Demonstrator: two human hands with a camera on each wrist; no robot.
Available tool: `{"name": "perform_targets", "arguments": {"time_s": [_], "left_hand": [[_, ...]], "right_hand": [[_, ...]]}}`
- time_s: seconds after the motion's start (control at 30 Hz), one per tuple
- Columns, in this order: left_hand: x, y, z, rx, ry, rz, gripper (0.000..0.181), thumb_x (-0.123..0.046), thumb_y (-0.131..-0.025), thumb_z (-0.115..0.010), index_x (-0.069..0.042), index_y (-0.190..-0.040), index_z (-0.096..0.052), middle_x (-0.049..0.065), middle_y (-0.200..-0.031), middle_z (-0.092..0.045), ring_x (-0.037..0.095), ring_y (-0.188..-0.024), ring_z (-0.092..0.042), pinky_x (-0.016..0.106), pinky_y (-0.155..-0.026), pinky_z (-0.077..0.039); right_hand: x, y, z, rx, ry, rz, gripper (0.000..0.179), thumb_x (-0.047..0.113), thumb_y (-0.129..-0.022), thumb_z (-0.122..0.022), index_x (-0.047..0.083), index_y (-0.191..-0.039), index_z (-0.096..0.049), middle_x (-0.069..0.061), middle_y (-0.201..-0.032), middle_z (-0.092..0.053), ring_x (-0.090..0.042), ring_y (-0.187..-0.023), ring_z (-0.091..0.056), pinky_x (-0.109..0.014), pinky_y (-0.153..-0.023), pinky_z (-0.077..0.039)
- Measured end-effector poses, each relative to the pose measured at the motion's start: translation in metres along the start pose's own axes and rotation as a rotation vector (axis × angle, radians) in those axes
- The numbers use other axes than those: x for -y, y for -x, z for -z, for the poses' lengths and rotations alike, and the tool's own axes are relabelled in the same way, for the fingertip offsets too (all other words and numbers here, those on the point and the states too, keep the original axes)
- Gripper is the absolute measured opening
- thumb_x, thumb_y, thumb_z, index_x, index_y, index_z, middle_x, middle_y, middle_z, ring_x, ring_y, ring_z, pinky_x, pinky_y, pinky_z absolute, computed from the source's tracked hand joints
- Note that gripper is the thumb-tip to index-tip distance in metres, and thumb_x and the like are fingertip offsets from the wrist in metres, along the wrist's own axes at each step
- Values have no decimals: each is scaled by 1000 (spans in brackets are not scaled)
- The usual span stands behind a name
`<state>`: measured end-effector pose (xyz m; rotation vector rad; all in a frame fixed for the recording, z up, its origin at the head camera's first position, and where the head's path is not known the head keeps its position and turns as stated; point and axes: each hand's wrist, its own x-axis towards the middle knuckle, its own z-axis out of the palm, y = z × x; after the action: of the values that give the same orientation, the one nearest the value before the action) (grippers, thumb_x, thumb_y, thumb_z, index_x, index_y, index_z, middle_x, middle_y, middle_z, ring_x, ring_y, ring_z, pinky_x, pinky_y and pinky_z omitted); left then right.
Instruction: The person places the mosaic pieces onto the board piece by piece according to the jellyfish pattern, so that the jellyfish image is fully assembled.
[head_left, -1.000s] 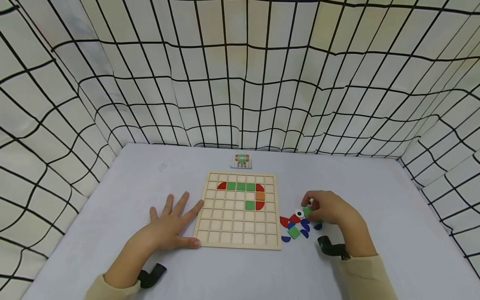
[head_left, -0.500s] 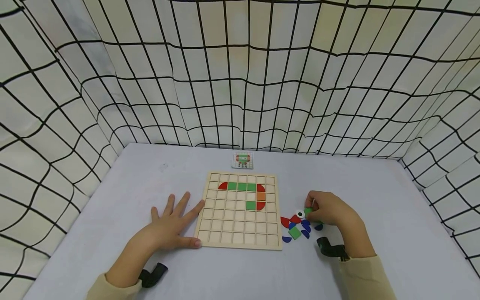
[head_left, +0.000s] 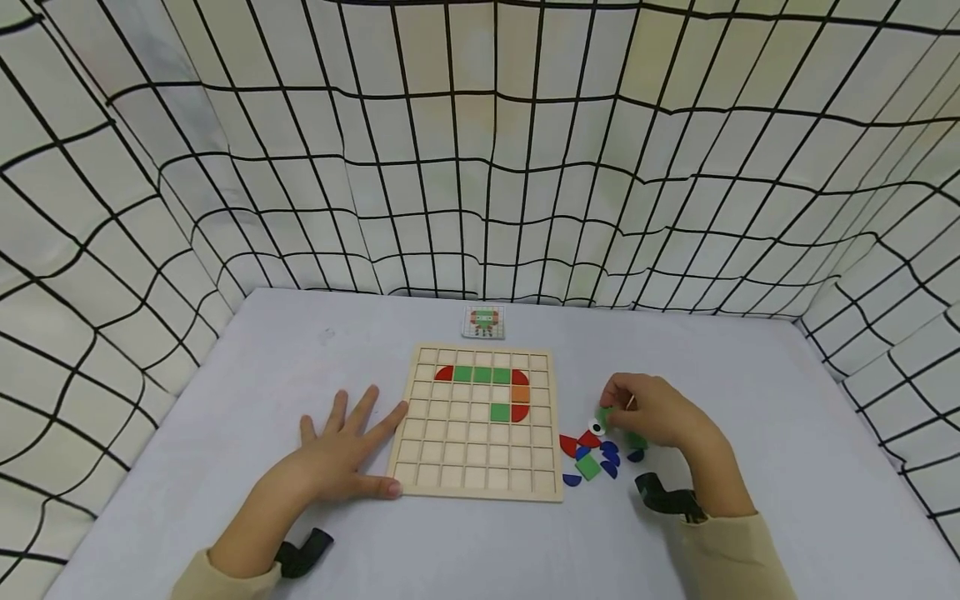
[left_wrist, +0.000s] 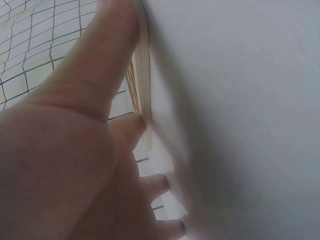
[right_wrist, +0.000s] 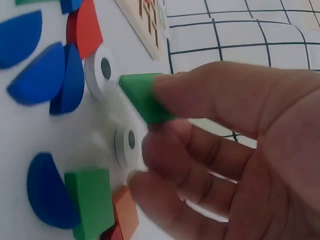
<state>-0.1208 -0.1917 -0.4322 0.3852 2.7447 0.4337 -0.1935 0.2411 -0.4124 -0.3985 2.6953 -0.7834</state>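
My left hand (head_left: 337,458) lies with fingers spread, its index finger and thumb touching the left edge of the wooden grid board (head_left: 453,454). Set in the board are red quarter-round pieces (head_left: 520,377), a row of green squares (head_left: 482,375), an orange piece (head_left: 520,393) and another green square (head_left: 500,412). Right of the board, my right hand (head_left: 656,408) pinches a green square block (right_wrist: 145,97) between thumb and fingers, above the loose pieces. Beneath it in the right wrist view are white discs with black dots (right_wrist: 100,75) and a second green block (right_wrist: 90,200).
Several blue half-round pieces (right_wrist: 37,75), red pieces (head_left: 568,445) and a green square (head_left: 588,467) lie loose beside the board's right edge. A small pattern card (head_left: 483,322) sits behind the board. Black netting (head_left: 480,167) encloses the white table's (head_left: 750,400) back and sides.
My right hand has shifted slightly left and up from the loose pieces, with a green block between its fingers; another green block now shows under it. My left hand stays in place.
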Motion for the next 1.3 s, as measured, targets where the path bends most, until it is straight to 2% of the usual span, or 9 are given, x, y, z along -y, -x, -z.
{"name": "perform_targets", "arguments": {"time_s": [0.13,0.23,0.4,0.53,0.83,1.07,1.3], "left_hand": [[1,0,-1,-8,-17,-4,110,-71,-70,-71,-27,-159,-25,26,-165,-5,62,-144,4,88,-96,0],[2,1,-1,-16,-28,-12,109,-72,-70,-70,-26,-159,-26,26,-165,-6,63,-144,2,89,-95,-2],[2,2,1,-19,-23,-22,109,-73,-71,-69,-27,-159,-25,26,-165,-6,62,-144,2,89,-95,-1],[2,1,1,-17,-22,-20,109,-72,-71,-70,-26,-159,-25,26,-165,-5,62,-144,3,89,-95,-1],[3,0,-2,-13,-22,-15,109,-73,-71,-70,-27,-159,-25,25,-165,-5,62,-145,4,88,-95,0],[4,1,-2,-18,-33,-8,110,-73,-70,-70,-26,-159,-26,26,-165,-7,62,-144,2,89,-95,-2],[3,1,-1,-17,-23,-16,110,-73,-70,-70,-27,-159,-26,26,-165,-6,62,-144,3,89,-95,0]], "right_hand": [[5,-2,-1,-32,-65,39,8,14,-91,-70,16,-98,-66,-1,-87,-61,-20,-80,-57,-32,-67,-51],[9,-4,-4,-41,-169,55,8,16,-92,-69,17,-100,-66,-3,-91,-63,-22,-78,-61,-34,-68,-54],[16,-10,-9,-8,-388,107,13,18,-94,-70,11,-104,-66,-10,-100,-66,-30,-83,-68,-36,-73,-60],[18,-14,-11,13,-480,140,15,18,-95,-69,7,-105,-65,-14,-103,-64,-36,-86,-69,-37,-74,-61],[28,-21,-14,45,-539,157,14,16,-97,-65,5,-107,-64,-17,-102,-60,-41,-87,-67,-41,-73,-61],[47,-31,-10,28,-555,191,12,15,-97,-65,8,-107,-65,-15,-103,-61,-37,-88,-66,-40,-74,-61],[64,-37,-9,14,-601,240,16,14,-97,-65,5,-110,-64,-14,-104,-63,-43,-90,-65,-42,-76,-60]]}}
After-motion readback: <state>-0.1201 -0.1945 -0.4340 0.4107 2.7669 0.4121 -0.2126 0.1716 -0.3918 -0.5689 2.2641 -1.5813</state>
